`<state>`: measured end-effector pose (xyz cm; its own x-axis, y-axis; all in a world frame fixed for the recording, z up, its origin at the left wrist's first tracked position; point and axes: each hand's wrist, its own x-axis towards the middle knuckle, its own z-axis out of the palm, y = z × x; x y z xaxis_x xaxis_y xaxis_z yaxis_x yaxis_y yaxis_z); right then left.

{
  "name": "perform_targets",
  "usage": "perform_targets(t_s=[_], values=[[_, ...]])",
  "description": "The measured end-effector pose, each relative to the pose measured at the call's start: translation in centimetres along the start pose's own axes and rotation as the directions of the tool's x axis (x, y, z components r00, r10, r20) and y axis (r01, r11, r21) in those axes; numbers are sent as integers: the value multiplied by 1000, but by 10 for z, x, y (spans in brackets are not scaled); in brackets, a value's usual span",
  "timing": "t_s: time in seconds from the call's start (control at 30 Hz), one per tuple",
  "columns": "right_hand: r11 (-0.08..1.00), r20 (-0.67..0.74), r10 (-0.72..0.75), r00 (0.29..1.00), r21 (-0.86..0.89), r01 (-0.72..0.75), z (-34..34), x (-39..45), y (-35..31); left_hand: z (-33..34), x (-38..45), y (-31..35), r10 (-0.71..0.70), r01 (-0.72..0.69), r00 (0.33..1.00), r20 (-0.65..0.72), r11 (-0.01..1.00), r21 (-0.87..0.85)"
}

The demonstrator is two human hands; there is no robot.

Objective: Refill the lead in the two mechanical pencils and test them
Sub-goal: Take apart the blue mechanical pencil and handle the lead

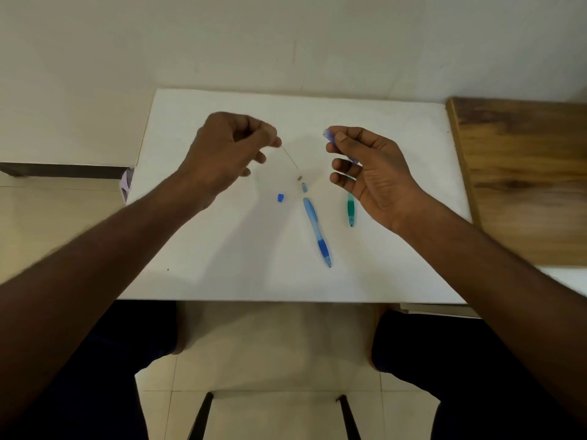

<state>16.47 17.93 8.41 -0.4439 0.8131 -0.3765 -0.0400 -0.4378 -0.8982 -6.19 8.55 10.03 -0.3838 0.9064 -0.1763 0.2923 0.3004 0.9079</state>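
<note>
A blue mechanical pencil [317, 231] lies on the white table [222, 265], tip towards me, its back end open. A small blue cap [280, 197] rests to its left, and a tiny grey piece [299, 178] lies just beyond its back end. My left hand [228, 150] pinches a thin lead [289, 158] that slants down towards the pencil's back end. My right hand [371, 166] holds a translucent purple lead case [332, 138] between thumb and fingers. A green mechanical pencil [350, 212] lies beneath that hand, partly hidden.
A wooden board [524, 173] adjoins the table on the right. A white wall stands behind the table. Below the table's near edge are my knees, a tiled floor and two dark chair legs [200, 417].
</note>
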Motion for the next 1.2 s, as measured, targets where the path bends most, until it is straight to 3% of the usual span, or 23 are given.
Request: perform_targets(t_s=[0.1,0.27,0.43,0.6,0.73,0.8,0.9,1.0,1.2], values=[[1000,-9,9,1000,2,-9,2,-1,-1,9,-1,-7,-90,83,989,115,994,65],[998,-24,64,998,6,-64,6,-4,2,21,-3,-8,-114,104,976,184,993,62],[992,-51,106,993,-57,-109,7,-2,8,22,-3,-7,-110,99,980,168,992,72],[947,-221,54,974,-297,-120,5,5,17,17,-2,-7,-105,97,987,126,993,70],[927,-235,-17,972,-367,-73,5,9,17,12,-1,-8,-88,82,989,119,995,56],[867,-202,-75,976,-497,-37,4,13,15,10,-1,-9,-84,78,990,112,995,63],[648,-115,-130,985,-762,-3,1,17,14,8,-2,-11,-85,78,991,106,995,67],[456,-39,-147,988,-889,32,2,22,17,4,-3,-12,-76,69,992,102,995,77],[341,27,-219,975,-934,102,8,20,23,2,-5,-10,-62,54,993,102,995,81]])
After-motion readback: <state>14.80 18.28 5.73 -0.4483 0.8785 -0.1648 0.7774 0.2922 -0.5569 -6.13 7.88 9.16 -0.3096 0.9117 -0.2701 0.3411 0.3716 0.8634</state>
